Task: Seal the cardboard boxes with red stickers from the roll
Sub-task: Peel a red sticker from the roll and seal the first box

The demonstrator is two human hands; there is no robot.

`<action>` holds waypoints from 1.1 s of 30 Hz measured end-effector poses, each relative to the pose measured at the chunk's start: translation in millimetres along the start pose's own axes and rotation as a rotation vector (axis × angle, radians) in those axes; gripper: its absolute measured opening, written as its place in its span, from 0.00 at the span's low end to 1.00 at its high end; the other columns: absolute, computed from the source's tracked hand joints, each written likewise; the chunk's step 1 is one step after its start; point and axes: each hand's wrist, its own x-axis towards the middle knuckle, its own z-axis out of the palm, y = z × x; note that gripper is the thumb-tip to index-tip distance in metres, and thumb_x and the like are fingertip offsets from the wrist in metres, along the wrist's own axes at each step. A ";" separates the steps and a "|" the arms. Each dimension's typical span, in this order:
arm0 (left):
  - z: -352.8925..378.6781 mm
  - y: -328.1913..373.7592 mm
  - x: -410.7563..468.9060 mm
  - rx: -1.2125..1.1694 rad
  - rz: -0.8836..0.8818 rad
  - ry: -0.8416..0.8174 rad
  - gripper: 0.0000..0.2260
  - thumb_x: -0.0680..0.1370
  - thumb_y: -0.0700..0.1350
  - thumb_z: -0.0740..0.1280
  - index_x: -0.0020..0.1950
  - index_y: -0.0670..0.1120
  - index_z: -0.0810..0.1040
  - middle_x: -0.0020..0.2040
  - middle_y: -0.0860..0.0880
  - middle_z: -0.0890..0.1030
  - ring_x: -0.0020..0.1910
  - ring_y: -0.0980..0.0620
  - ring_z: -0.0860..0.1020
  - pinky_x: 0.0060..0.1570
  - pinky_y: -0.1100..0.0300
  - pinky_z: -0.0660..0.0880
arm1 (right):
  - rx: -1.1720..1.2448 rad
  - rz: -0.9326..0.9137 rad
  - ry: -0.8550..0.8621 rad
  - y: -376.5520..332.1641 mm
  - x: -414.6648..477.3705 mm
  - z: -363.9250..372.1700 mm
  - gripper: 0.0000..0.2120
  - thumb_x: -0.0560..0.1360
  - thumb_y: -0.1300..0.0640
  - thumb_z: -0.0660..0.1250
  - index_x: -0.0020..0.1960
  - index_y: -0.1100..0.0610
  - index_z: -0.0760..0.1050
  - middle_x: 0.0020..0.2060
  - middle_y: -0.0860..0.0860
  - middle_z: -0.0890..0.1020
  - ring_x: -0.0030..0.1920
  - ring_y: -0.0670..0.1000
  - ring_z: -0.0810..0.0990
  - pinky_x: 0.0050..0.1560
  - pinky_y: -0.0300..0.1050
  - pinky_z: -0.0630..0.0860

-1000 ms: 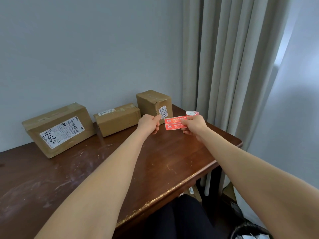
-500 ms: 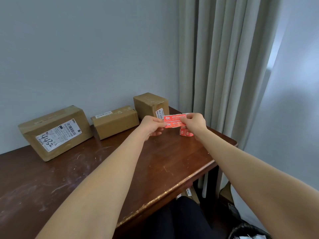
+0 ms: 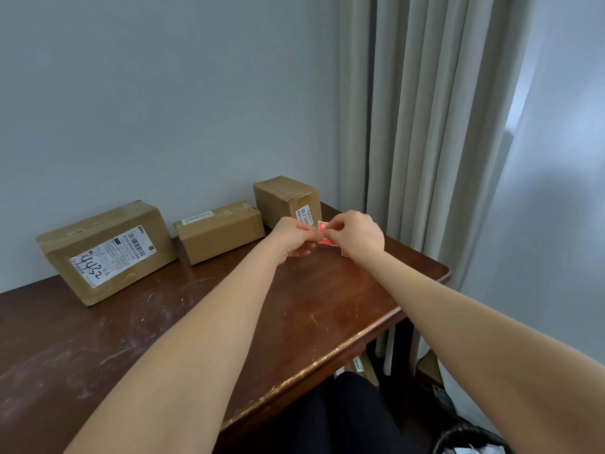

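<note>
Two bare forearms (image 3: 209,322) and hands (image 3: 358,239), plain black clothing (image 3: 330,417) over the lap.

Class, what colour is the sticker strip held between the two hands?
The sticker strip is red with pale print; the head view shows it.

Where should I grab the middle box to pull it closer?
Probably from above, across its narrow width, gripping front and back faces: the middle box lies flat and low, and the big box and tall box crowd both ends.
</note>
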 end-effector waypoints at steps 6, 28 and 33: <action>3.8 2.4 -1.2 0.062 0.010 -0.018 0.04 0.73 0.39 0.72 0.47 0.43 0.83 0.37 0.48 0.80 0.35 0.56 0.77 0.37 0.62 0.76 | -0.003 0.017 -0.021 2.7 1.2 -1.7 0.09 0.75 0.49 0.69 0.52 0.50 0.84 0.47 0.47 0.84 0.42 0.46 0.76 0.38 0.41 0.74; 12.1 4.9 -1.0 0.061 0.016 0.017 0.05 0.74 0.37 0.69 0.40 0.46 0.80 0.37 0.47 0.81 0.34 0.56 0.78 0.36 0.63 0.75 | 0.012 -0.005 0.110 13.3 -1.0 4.4 0.10 0.75 0.51 0.69 0.56 0.50 0.79 0.54 0.50 0.78 0.53 0.51 0.78 0.47 0.46 0.77; 9.2 4.9 1.6 0.040 0.005 0.075 0.05 0.75 0.38 0.70 0.50 0.42 0.79 0.40 0.47 0.80 0.35 0.55 0.78 0.38 0.62 0.77 | 0.134 0.223 0.197 16.7 1.7 -1.0 0.24 0.75 0.45 0.69 0.67 0.50 0.68 0.61 0.51 0.74 0.62 0.52 0.73 0.51 0.47 0.75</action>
